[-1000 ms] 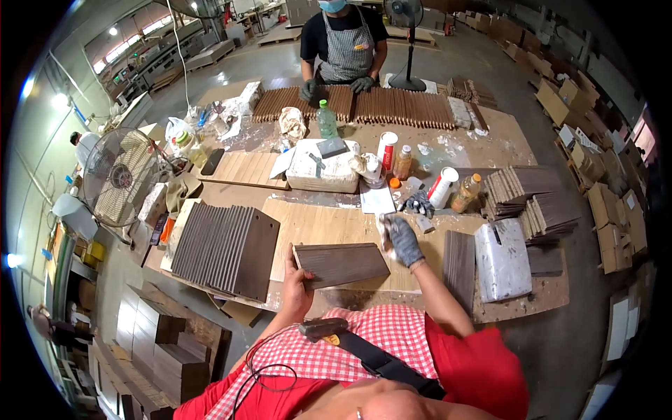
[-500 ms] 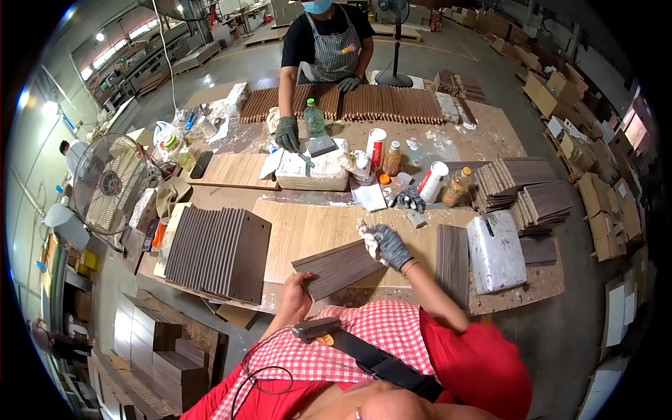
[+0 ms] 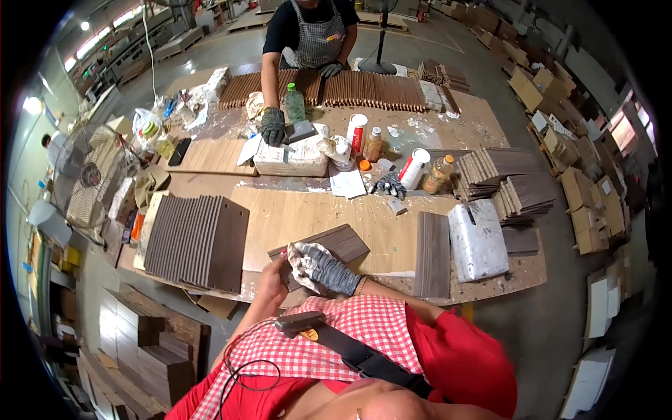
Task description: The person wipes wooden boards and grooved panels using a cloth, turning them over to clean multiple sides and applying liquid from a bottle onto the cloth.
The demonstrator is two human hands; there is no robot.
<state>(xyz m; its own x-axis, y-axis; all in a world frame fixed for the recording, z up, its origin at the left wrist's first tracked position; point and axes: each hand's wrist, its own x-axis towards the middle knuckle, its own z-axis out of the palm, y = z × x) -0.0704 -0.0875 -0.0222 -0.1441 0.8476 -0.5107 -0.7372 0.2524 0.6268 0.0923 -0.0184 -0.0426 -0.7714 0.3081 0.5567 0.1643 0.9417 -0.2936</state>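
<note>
A dark brown wood-grain board [image 3: 341, 245] lies tilted over the light wooden panel in front of me. My bare left hand [image 3: 273, 277] grips its near left end. My right hand [image 3: 334, 273], in a grey glove, is closed round a crumpled white cloth [image 3: 305, 260] that rests against the board's left part, close to my left fingers. The cloth and glove hide that part of the board. To the left, a row of similar brown boards [image 3: 192, 241] stands on edge. Another few lie flat in a narrow stack [image 3: 432, 253] at the right.
A white wrapped block [image 3: 479, 239] sits beside the narrow stack, with more boards [image 3: 521, 199] behind it. Bottles [image 3: 439, 173], a white-and-red can [image 3: 414, 169] and a loose glove [image 3: 388, 185] stand or lie beyond. Across the table, a co-worker's gloved hand [image 3: 273, 127] is at a white block.
My right hand has brought the cloth from the board's far right end down and left to its near left end. My left hand still holds the board. The whole view has shifted slightly.
</note>
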